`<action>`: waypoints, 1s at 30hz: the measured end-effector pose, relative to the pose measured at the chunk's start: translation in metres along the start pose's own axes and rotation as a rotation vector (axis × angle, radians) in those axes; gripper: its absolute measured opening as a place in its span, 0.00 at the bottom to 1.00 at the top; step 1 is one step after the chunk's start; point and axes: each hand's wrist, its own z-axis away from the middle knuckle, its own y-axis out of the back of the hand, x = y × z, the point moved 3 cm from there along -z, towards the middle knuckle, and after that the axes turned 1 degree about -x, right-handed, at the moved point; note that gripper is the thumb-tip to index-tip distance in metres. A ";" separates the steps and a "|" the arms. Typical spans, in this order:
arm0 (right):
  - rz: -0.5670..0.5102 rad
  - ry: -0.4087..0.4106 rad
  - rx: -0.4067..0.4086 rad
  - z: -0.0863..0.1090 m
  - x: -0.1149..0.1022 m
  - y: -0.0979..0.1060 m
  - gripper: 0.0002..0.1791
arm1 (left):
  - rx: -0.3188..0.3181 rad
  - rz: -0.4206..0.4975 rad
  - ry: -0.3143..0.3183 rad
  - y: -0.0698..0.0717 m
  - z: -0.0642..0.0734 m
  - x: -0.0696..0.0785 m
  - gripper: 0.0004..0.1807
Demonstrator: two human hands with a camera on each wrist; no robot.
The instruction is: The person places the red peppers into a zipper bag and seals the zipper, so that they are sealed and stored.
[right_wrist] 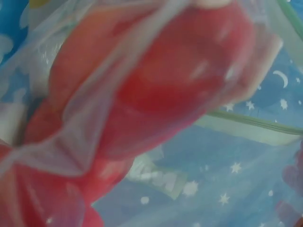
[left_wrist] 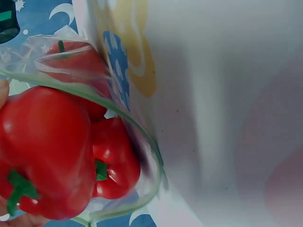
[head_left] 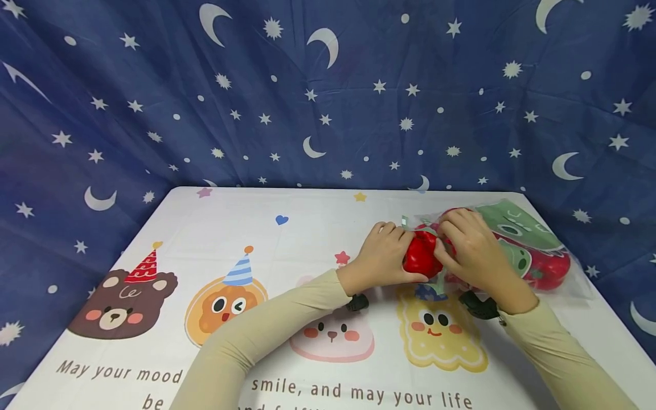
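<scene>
A red bell pepper (head_left: 422, 256) with a green stem sits at the mouth of a clear zip bag (head_left: 581, 282), and my left hand (head_left: 379, 256) grips it from the left. My right hand (head_left: 474, 250) holds the bag just beside this pepper, fingers bent over the plastic. In the left wrist view the big pepper (left_wrist: 47, 146) lies at the green-edged opening (left_wrist: 123, 115), with a smaller pepper (left_wrist: 118, 158) next to it and another (left_wrist: 75, 64) behind the film. The right wrist view shows red peppers (right_wrist: 175, 85) blurred through the plastic.
The bag bears a green printed face (head_left: 512, 219) and lies at the right side of the white table (head_left: 307, 219), which has cartoon prints. Behind it hangs a blue curtain (head_left: 359, 142) with moons and stars. Dark wrist devices (head_left: 479, 306) sit under both wrists.
</scene>
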 end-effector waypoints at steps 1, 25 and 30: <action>-0.006 0.002 0.000 -0.001 -0.001 -0.001 0.09 | 0.013 -0.001 -0.002 0.001 0.000 0.000 0.42; 0.022 -0.013 -0.031 -0.001 0.003 0.002 0.06 | -0.278 0.189 -0.177 -0.002 0.017 -0.018 0.41; 0.013 -0.002 0.000 0.000 0.004 0.002 0.07 | -0.295 0.256 -0.197 -0.001 0.014 -0.020 0.39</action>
